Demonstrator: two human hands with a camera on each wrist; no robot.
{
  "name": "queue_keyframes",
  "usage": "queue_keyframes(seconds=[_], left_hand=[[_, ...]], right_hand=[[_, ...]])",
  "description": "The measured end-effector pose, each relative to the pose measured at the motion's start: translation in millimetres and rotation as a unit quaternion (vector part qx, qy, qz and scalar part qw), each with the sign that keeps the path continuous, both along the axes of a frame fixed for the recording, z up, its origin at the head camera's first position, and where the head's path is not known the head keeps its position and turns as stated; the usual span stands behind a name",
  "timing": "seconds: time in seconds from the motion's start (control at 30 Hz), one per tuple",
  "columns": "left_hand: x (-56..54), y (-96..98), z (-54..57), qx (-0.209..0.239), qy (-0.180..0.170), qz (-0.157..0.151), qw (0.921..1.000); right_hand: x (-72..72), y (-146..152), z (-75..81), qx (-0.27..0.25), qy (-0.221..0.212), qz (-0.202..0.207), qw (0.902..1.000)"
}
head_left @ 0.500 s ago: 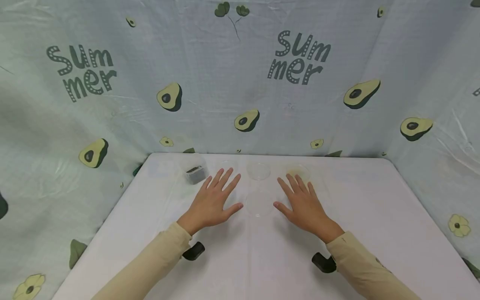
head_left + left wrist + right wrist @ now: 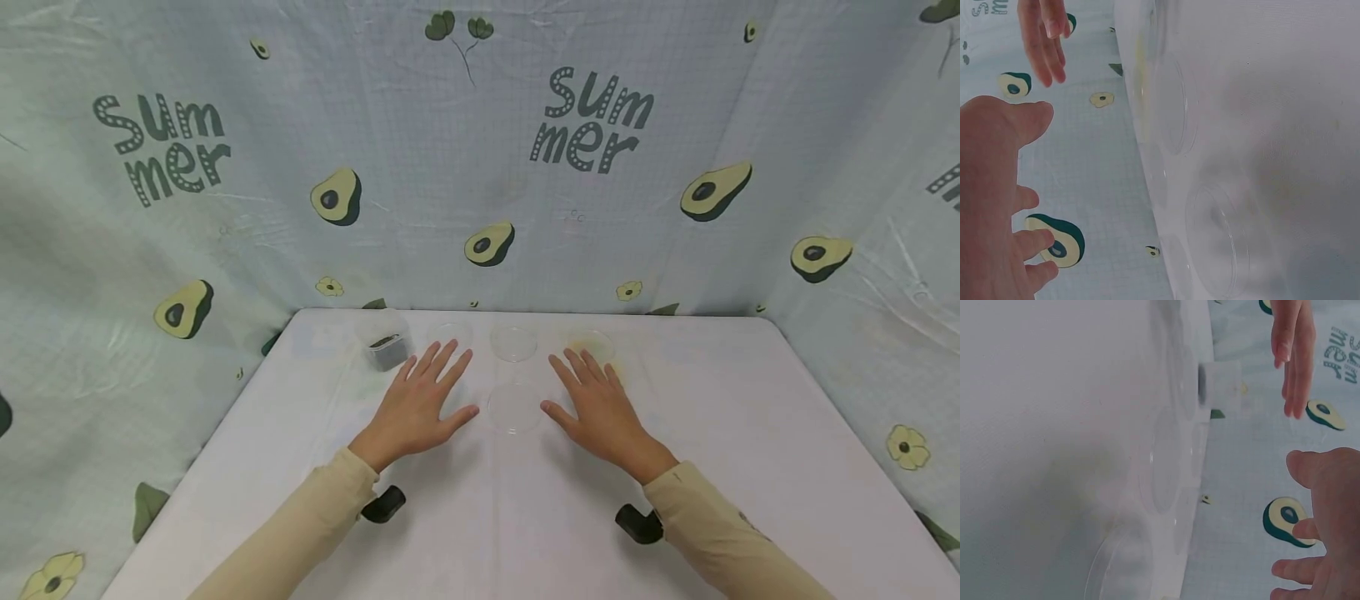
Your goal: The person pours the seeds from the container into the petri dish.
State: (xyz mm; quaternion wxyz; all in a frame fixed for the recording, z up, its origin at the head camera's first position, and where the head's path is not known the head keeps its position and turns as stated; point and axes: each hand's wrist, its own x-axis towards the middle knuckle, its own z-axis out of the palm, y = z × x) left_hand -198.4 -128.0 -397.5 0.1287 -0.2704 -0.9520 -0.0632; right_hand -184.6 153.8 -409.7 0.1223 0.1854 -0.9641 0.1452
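Both hands hover above the white table (image 2: 720, 400), holding nothing. My left hand (image 2: 412, 417) has its fingers spread, palm down, just in front of a clear container with dark grey contents (image 2: 387, 352). My right hand (image 2: 603, 417) is spread the same way and partly covers a clear round dish with a yellowish tint (image 2: 595, 340). Between the hands lies a clear shallow round dish (image 2: 513, 408), with another clear dish (image 2: 513, 343) behind it. One more clear dish (image 2: 450, 333) sits behind my left fingertips. In the left wrist view, a see-through dish (image 2: 1216, 240) lies below the hand.
A hanging sheet (image 2: 420, 167) printed with avocados and lettering surrounds the table's back and sides. Below each sleeve cuff sticks out a black device, one at the left wrist (image 2: 384, 505) and one at the right (image 2: 639, 524).
The head view has shifted slightly, so the whole scene sits a little further left. Both hands keep nearly the same spread pose above the table.
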Motion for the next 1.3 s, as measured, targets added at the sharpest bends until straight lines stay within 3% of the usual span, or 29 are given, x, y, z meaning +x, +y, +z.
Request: queue_keyframes(seconds=[0.8, 1.3], left_hand=[[-6.2, -18.2, -2.4, 0.036, -0.018, 0.029, 0.9988], [-11.7, -27.3, -3.4, 0.056, -0.027, 0.048, 0.9969]], right_hand=[[-12.3, -14.6, -2.6, -0.014, -0.041, 0.007, 0.999], [-20.6, -23.8, -8.3, -0.018, -0.042, 0.009, 0.9989]])
